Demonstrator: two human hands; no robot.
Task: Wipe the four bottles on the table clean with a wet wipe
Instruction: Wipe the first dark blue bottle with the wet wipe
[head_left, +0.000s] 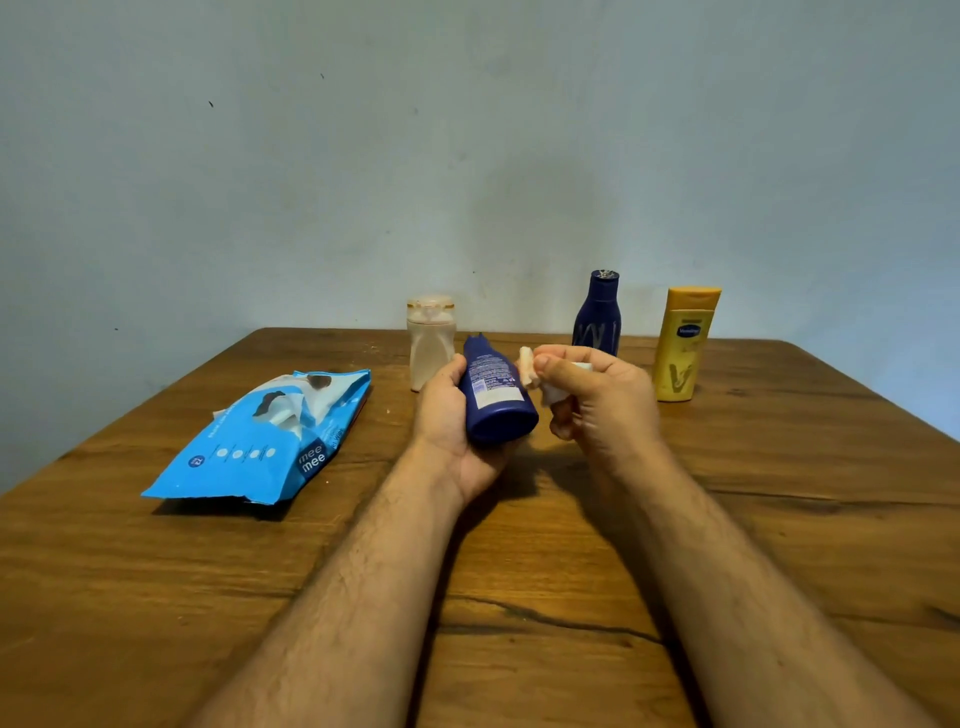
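Wooden counter, nearest. Left hand, fingers curled round a dark blue bottle held tilted above the counter, base toward the viewer. Right hand, just beside it, pinching a crumpled white wet wipe close to the bottle's side. Blue wipes pack, lying flat at left. Standing upright behind: cream bottle, second blue bottle, yellow bottle.

The left hand covers the held blue bottle's far side. Its label print is unreadably small. At six o'clock the surface is cut off.
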